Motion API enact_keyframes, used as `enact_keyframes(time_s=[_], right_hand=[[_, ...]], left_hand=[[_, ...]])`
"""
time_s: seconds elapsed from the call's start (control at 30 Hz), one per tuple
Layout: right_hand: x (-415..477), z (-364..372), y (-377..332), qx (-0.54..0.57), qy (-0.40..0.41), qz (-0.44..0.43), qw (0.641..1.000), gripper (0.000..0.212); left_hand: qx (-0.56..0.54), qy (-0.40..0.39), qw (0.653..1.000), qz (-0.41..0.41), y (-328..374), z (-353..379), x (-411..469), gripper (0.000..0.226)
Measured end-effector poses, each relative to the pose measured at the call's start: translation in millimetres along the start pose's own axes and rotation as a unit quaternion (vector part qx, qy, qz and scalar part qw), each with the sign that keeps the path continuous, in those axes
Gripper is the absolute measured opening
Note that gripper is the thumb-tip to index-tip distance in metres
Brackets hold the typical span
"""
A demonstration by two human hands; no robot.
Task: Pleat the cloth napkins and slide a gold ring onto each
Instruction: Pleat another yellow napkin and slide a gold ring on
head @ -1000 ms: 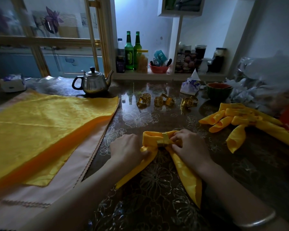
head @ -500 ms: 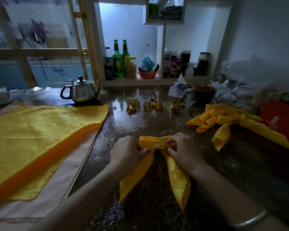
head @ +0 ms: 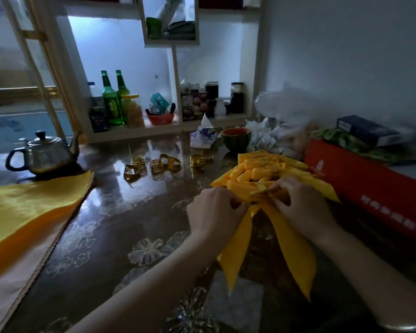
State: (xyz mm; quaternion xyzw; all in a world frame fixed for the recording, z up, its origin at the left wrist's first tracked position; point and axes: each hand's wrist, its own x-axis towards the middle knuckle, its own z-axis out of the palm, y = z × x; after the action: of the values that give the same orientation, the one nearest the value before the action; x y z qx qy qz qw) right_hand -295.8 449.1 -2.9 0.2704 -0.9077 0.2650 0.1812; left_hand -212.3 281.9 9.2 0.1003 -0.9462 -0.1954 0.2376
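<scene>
I hold a pleated yellow napkin (head: pixel 291 241) with a gold ring (head: pixel 258 191) round its middle, its two tails hanging toward me. My left hand (head: pixel 214 212) grips the napkin's left side and my right hand (head: pixel 300 205) pinches it at the ring. It sits against the pile of ringed yellow napkins (head: pixel 262 167) just behind it. Several loose gold rings (head: pixel 157 165) lie on the glossy table (head: pixel 120 227) further left. Flat yellow cloths (head: pixel 27 212) are stacked at the left edge.
A steel teapot (head: pixel 42 155) stands at the back left. A red box (head: pixel 368 191) lies along the right side, with plastic bags (head: pixel 286 123) and a green bowl (head: pixel 235 139) behind the pile. Bottles (head: pixel 111 102) and jars fill the back shelf.
Both hands have carried the ringed napkin from the middle of the table to the right and away from me, up against the pile of ringed napkins. The view has swung right.
</scene>
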Motion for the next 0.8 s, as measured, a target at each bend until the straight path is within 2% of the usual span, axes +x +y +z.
enact_keyframes(time_s=[0.1,0.23,0.43,0.67,0.8], right_hand=[[8.3,-18.3,46.0,-0.052,0.009,0.029,0.998,0.016],[22.1,-11.8,85.3,-0.113,-0.022,0.074,0.991,0.014],[68.7,6.2,114.0,-0.150,-0.048,0.019,0.987,0.015],[104.6,33.1,119.8,-0.148,-0.088,-0.003,0.985,0.018],[104.0,40.1,124.8,-0.106,-0.075,0.035,0.991,0.021]], left_hand=[[-0.008,-0.034,0.999,0.016,39.2,32.0,22.5,0.024],[-0.006,-0.055,0.998,0.003,62.9,73.6,48.4,0.020],[0.059,-0.041,0.997,-0.040,65.6,114.9,75.4,0.026],[0.122,-0.053,0.990,-0.039,44.7,121.7,101.2,0.021],[0.088,-0.071,0.993,-0.016,46.2,120.8,101.8,0.025]])
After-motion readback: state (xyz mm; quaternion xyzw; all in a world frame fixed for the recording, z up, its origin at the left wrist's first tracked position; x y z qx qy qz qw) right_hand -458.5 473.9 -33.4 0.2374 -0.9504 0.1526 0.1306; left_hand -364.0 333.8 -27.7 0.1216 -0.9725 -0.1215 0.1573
